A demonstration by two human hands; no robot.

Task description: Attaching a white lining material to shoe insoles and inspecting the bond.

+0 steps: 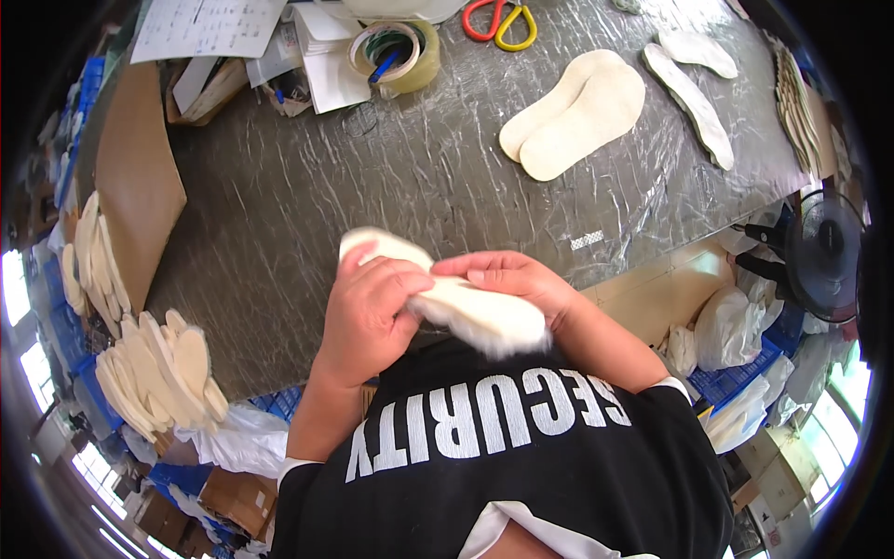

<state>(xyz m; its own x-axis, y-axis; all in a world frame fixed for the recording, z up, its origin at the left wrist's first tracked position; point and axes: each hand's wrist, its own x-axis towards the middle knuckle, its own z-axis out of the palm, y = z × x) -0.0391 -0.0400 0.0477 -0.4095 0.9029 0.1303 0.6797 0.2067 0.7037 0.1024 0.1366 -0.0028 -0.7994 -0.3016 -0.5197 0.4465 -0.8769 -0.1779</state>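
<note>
Both my hands hold one white fleecy insole (470, 312) close to my chest, above the near edge of the grey plastic-covered table (307, 205). My left hand (368, 312) grips its left half, fingers curled over the top. From the right, my right hand (512, 277) lays its fingers across the middle of the insole. The furry side faces down and right.
Two stacked cream insoles (575, 114) lie at the far right of the table, with thin cut soles (694, 93) beyond them. A tape roll (396, 56), scissors (500, 20) and papers (209, 28) sit at the back. Insole piles (163, 373) fan out at the left edge. A black fan (824, 256) stands at right.
</note>
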